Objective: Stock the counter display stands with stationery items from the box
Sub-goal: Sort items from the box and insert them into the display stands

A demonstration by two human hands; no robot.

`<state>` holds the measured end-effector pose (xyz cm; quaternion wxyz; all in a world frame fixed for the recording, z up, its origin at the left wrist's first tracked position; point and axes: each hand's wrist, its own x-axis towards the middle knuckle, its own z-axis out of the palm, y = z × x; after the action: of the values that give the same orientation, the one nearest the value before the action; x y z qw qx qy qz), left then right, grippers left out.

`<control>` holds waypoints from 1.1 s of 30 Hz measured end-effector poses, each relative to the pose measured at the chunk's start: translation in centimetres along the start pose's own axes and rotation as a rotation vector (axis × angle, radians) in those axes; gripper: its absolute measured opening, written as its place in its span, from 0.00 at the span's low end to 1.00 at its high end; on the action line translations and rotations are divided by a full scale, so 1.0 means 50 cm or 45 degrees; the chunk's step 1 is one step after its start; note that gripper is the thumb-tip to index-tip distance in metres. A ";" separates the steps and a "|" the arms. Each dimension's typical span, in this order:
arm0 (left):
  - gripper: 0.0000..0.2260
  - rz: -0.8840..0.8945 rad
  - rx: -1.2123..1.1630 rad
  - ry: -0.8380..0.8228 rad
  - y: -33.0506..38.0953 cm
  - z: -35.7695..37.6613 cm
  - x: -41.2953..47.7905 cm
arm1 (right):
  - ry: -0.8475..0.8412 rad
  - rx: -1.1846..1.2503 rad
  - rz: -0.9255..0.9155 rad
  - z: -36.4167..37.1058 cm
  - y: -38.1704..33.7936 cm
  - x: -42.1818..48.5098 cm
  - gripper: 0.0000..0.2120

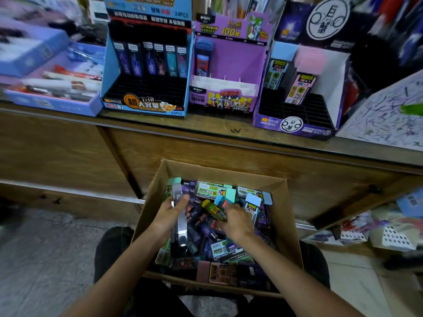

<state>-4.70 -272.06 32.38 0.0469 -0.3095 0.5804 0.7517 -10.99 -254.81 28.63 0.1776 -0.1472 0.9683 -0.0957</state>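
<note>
1. We see a wooden counter [229, 131] bearing a blue stand [142, 108], a purple stand [233, 56] and a dark stand [295, 125], side by side.
2. We find a pen tray [57, 106] leftmost and a scribbled sheet [384, 120] rightmost.

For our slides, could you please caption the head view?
Below display stands, the left hand grips a shiny case and the right hand a yellow-green case in the cardboard box.

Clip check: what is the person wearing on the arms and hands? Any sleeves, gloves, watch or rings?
Nothing shows. The left forearm and right forearm are bare up to the frame edge, with no sleeve in view. The left hand and right hand are ungloved, and no watch, bracelet or ring is visible.
</note>
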 end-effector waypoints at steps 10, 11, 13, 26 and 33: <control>0.05 0.086 -0.159 -0.060 0.042 0.089 -0.019 | 0.197 0.716 -0.092 -0.088 -0.028 -0.057 0.16; 0.03 0.098 -0.225 -0.051 0.053 0.099 -0.023 | 0.241 0.709 -0.117 -0.101 -0.036 -0.063 0.16; 0.02 0.136 -0.319 -0.040 0.078 0.111 -0.026 | 0.306 0.751 -0.162 -0.134 -0.051 -0.074 0.17; 0.04 0.644 -0.062 -0.271 0.327 0.087 -0.056 | 0.251 1.095 -0.588 -0.464 -0.148 -0.025 0.04; 0.05 0.646 -0.199 -0.183 0.396 0.054 -0.031 | 0.704 1.137 -0.590 -0.637 -0.174 0.066 0.09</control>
<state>-13.09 -275.54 50.22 -0.1257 -0.1029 0.5748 0.8020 -23.60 -259.78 58.88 -0.0630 -0.2356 0.7870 -0.5666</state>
